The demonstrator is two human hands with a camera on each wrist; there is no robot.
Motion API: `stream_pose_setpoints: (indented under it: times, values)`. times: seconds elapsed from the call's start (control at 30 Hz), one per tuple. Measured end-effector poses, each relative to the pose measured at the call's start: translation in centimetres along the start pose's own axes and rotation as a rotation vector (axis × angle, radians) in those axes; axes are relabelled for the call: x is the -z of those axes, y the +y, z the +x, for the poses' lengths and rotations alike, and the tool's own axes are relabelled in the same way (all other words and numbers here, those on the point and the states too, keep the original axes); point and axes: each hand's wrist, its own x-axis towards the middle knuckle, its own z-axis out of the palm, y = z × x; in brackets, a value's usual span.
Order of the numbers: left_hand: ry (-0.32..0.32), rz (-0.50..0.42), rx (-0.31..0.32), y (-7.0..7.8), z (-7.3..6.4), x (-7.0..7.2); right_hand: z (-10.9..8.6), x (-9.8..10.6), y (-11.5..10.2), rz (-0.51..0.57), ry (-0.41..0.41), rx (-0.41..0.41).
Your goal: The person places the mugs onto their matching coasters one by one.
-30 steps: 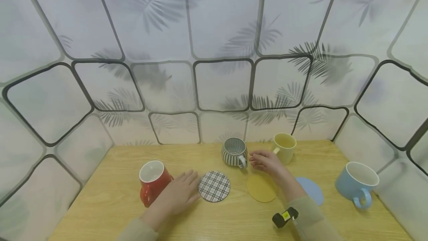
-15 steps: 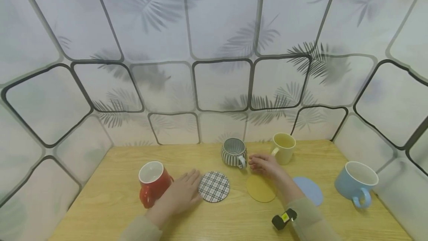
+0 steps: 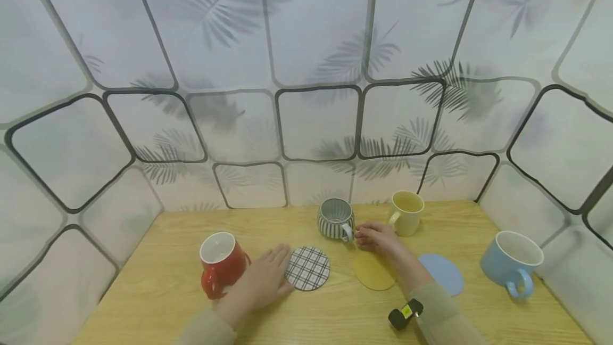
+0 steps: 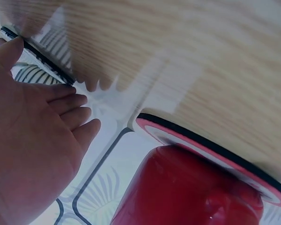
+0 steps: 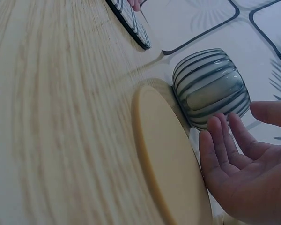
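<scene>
Through the head view I see the left hand (image 3: 263,278) released, fingers straight, with the plaid coaster (image 3: 308,268) at its fingertips and the red mug (image 3: 227,266) just to its left. I find the right hand (image 3: 380,241) loosely curved, grasping nothing, the striped mug (image 3: 330,223) just left of its fingertips, the yellow coaster (image 3: 373,274) by its wrist.

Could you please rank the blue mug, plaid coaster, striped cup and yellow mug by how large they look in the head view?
1. Blue mug
2. Plaid coaster
3. Striped cup and yellow mug: too alike to rank; both stand farther back, so true sizes are unsure.
</scene>
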Motion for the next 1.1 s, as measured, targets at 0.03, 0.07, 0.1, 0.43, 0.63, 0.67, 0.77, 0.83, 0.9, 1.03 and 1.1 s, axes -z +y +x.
stream_pose_setpoints:
  times: [0.03,0.07,0.1,0.43,0.63,0.67,0.77,0.83,0.9,1.03,1.1]
  values:
    - [-0.001,0.009,-0.001,0.1,0.0,0.0,0.0,0.0,0.0,-0.002,-0.002,0.001]
    - [-0.002,0.014,-0.003,0.1,0.0,0.1,0.1,-0.1,0.0,0.001,-0.001,-0.003]
    - [-0.002,0.022,-0.004,0.1,0.1,0.0,0.1,-0.1,0.0,-0.002,-0.002,-0.004]
    - [0.003,0.010,0.009,-0.1,0.4,-0.8,0.1,-1.1,-0.3,-0.017,0.013,-0.025]
    - [0.003,-0.001,0.009,-0.2,0.4,-0.7,0.2,-1.6,-0.6,-0.029,0.027,-0.033]
    - [0.002,-0.003,0.010,-0.1,0.4,-0.7,0.2,-1.6,-0.6,-0.032,0.028,-0.034]
    - [-0.002,-0.010,0.012,-0.1,0.3,-0.4,0.1,-1.8,-0.7,-0.053,0.034,-0.031]
    - [-0.003,-0.009,0.010,0.0,0.3,-0.3,0.1,-1.9,-0.8,-0.078,0.038,-0.021]
    - [-0.004,-0.004,0.007,0.1,0.2,-0.1,0.0,-1.9,-0.8,-0.119,0.042,-0.008]
    - [-0.006,-0.008,0.006,0.2,0.1,0.0,-0.1,-2.1,-0.8,-0.216,0.034,0.027]
    - [-0.007,-0.019,0.009,0.2,0.0,0.1,0.0,-2.3,-0.7,-0.242,0.032,0.033]
